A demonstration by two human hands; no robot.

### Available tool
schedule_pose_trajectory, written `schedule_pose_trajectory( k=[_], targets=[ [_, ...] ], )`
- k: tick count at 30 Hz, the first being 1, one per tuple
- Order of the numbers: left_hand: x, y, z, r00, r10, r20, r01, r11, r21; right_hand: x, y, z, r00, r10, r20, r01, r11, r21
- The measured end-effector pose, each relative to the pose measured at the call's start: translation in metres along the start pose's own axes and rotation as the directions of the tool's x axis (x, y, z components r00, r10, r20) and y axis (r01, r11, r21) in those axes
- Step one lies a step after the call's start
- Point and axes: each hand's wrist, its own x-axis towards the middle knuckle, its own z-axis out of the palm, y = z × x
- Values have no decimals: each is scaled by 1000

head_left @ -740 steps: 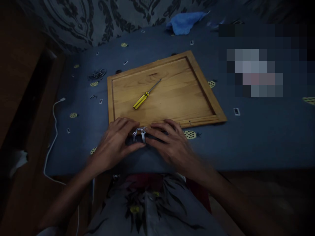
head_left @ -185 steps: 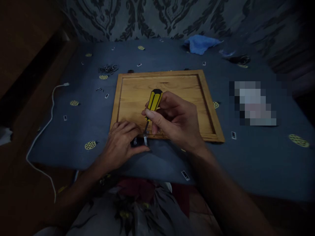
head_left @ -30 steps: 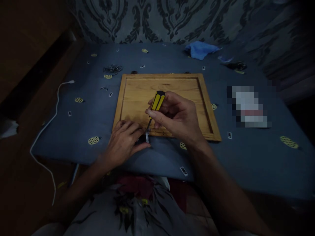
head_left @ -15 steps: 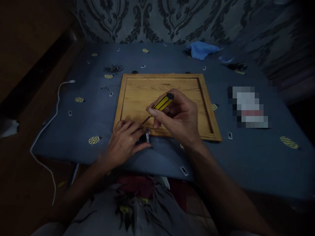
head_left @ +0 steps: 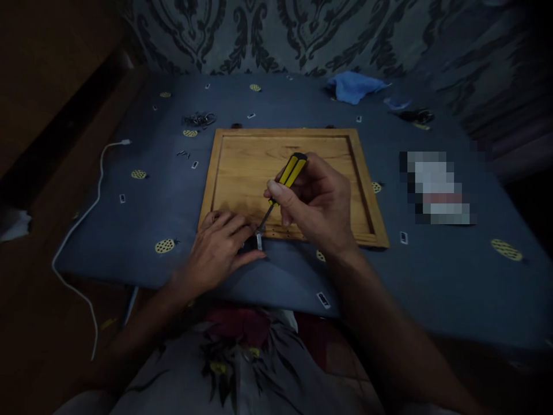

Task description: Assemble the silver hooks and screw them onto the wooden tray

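Note:
A wooden panel [head_left: 302, 144] with a raised frame lies flat on the blue cloth. At the panel's near edge my left hand [head_left: 216, 251] pinches a small metal hinge [head_left: 258, 241] against the frame. My right hand [head_left: 317, 202] grips a yellow and black screwdriver [head_left: 290, 173], tilted, with its tip down at the hinge. Most of the hinge is hidden under my left fingers.
A white cable [head_left: 93, 202] trails off the cloth's left side. More metal hardware [head_left: 199, 120] and small screws [head_left: 184, 154] lie at the back left. A blue rag [head_left: 352, 86] sits at the back right, with a blurred-out patch [head_left: 436, 187] on the right.
Half a second ago the screwdriver was lifted and laid nearly flat; now it is tilted upright again with its tip back at the hinge. My left hand has stayed on the hinge.

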Motion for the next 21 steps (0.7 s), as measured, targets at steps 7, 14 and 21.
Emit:
schedule_pose_trajectory(
  k=[7,14,21],
  targets=[
    [0,1,0,1000,-25,16,25,1000,1,0,-5,1,999,40,-8,-39,999,34],
    [-1,1,0,1000,-16,15,16,1000,2,0,-5,0,999,39,18,-39,999,20],
    [0,0,1,1000,-7,-7,7,1000,1,0,-11,-4,994,73,80,-78,995,65]
  ],
)
